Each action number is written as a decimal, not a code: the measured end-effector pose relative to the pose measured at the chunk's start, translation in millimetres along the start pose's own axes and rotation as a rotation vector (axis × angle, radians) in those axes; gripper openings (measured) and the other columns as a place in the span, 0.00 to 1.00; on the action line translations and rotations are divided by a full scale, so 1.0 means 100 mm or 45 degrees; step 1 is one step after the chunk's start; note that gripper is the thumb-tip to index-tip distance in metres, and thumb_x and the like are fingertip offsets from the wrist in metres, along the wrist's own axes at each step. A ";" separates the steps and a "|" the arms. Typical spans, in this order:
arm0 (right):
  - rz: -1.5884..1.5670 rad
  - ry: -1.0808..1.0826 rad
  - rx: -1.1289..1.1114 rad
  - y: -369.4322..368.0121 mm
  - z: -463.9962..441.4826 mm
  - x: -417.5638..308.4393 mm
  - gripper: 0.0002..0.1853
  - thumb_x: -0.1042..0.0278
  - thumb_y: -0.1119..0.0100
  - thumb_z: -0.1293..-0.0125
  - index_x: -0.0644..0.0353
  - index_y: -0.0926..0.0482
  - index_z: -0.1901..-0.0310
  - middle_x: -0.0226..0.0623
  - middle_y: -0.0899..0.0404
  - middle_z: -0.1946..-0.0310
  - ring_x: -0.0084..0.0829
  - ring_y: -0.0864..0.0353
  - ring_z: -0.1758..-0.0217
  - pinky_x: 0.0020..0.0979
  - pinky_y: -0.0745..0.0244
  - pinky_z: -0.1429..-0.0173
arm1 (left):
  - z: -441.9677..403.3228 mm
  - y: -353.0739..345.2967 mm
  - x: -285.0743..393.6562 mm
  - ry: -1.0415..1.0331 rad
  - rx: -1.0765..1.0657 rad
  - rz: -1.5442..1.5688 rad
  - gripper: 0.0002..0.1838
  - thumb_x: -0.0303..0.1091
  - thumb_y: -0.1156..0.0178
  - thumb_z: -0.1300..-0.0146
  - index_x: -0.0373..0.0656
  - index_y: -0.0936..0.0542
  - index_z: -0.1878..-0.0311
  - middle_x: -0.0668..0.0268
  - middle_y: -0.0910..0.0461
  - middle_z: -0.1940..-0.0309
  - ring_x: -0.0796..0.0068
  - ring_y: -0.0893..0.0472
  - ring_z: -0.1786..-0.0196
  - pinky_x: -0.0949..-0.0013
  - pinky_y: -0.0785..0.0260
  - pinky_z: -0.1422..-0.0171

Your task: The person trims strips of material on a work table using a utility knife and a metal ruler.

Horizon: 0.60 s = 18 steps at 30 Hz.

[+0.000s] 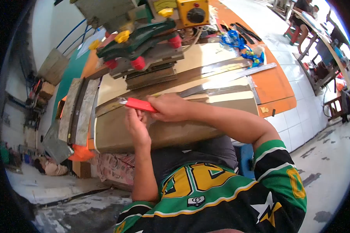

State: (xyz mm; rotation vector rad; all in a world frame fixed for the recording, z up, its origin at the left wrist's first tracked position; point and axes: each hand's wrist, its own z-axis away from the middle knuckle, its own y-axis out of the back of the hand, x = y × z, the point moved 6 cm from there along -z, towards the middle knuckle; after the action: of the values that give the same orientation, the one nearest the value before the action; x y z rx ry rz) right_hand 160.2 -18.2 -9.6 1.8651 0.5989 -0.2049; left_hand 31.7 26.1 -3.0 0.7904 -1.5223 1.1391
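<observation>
Yr head cam's looking fwd & down from above yr shirt (198,190), which is filling the btm of the pic. It's facing yr L hand (138,130) & R hand (169,108) fairly close, abt mid-frame, w/ the workbench (278,93) stretching beyond. The wide, round view's curving at the edges & taking in floor tiles (274,46) well off, top R.

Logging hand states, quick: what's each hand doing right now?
Left hand: fingers at the red object; whether it grips cannot be told.
Right hand: closed, holding the red object.
</observation>
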 end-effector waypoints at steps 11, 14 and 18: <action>-1.222 0.083 -0.399 -0.12 0.01 -0.15 0.16 0.59 0.45 0.26 0.68 0.27 0.56 0.30 0.25 0.69 0.23 0.27 0.61 0.34 0.28 0.57 | -0.06 -0.20 0.52 -1.017 -0.153 -1.124 0.16 0.40 0.54 0.20 0.36 0.30 0.61 0.52 0.31 0.69 0.46 0.30 0.64 0.54 0.36 0.58; -1.174 0.132 -0.418 -0.05 0.06 -0.26 0.16 0.61 0.46 0.28 0.68 0.28 0.65 0.32 0.27 0.75 0.27 0.28 0.68 0.36 0.28 0.61 | -0.03 -0.21 0.47 -0.944 -0.191 -1.051 0.17 0.40 0.54 0.19 0.36 0.30 0.63 0.54 0.32 0.70 0.53 0.30 0.66 0.57 0.36 0.59; -0.850 0.126 -0.351 -0.15 0.03 -0.21 0.13 0.62 0.44 0.32 0.66 0.27 0.60 0.49 0.25 0.73 0.41 0.22 0.68 0.41 0.26 0.60 | -0.02 -0.18 0.37 -0.815 -0.127 -0.923 0.20 0.41 0.56 0.18 0.36 0.31 0.64 0.64 0.33 0.71 0.72 0.34 0.66 0.65 0.38 0.61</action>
State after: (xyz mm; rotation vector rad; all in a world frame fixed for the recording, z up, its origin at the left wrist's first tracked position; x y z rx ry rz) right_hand 135.0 -23.3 -13.8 1.3640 1.2436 -0.4420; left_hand 39.4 24.2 37.7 1.5703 -1.5559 0.2686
